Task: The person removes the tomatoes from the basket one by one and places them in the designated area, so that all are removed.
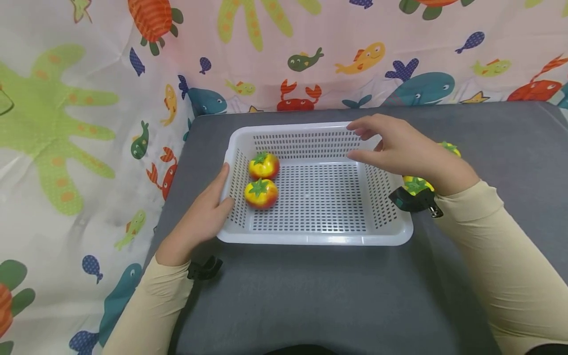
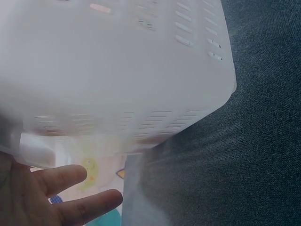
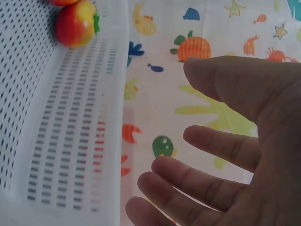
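Note:
A white perforated plastic basket (image 1: 315,239) sits on the grey table. Two red-and-yellow, tomato-like fruits with green star-shaped tops, one at the back (image 1: 264,166) and one in front (image 1: 261,194), lie against its left side. My left hand (image 1: 201,219) holds the basket's left rim, thumb over the edge; two of its fingers (image 2: 89,207) stretch out beneath the rim in the left wrist view. Above the basket's far right corner hovers my right hand (image 1: 395,143), fingers spread and slightly bent, thumb apart, holding nothing. The right wrist view shows the basket wall (image 3: 120,141) beside those fingertips.
Right of the basket, partly hidden by my right wrist, are one more such fruit (image 1: 416,185) and another farther back (image 1: 451,148). A curtain (image 1: 275,64) printed with sea animals borders the grey cloth tabletop (image 1: 301,291) behind and on the left.

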A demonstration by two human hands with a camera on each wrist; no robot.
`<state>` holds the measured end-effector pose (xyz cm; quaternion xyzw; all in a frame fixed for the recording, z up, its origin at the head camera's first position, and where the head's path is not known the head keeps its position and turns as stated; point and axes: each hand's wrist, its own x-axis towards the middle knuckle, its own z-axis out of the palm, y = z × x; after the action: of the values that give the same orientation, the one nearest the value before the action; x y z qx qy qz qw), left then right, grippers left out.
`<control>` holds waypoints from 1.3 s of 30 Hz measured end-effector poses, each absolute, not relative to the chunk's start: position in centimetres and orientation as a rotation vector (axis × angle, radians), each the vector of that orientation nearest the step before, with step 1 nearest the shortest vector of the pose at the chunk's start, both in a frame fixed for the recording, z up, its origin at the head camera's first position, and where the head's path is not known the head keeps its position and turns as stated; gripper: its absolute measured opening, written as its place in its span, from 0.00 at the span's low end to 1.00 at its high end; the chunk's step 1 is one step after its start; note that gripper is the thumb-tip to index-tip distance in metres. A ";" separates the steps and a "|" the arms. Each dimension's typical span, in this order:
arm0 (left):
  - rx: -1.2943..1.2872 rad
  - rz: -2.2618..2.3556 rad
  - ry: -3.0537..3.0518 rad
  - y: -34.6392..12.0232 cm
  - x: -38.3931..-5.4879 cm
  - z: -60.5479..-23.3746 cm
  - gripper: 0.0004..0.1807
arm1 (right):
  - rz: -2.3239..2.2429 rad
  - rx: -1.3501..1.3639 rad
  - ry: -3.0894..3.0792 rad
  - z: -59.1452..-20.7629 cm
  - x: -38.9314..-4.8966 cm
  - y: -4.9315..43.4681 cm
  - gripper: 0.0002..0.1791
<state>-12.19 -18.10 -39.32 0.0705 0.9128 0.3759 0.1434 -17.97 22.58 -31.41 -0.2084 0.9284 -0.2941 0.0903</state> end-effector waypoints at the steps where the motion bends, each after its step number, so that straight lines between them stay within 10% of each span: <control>1: 0.205 1.086 2.632 -18.1 -12.2 -39.3 0.45 | -0.877 -0.625 2.758 -31.3 -18.0 22.3 0.36; 39: 0.230 1.034 2.695 -18.4 -12.3 -39.6 0.44 | -0.719 -0.929 2.633 -29.9 -20.2 11.9 0.34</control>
<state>-12.26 -18.36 -39.58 0.0787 0.9236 0.3545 0.1227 -20.24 11.92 -29.91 -0.3195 0.9056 -0.2474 0.1291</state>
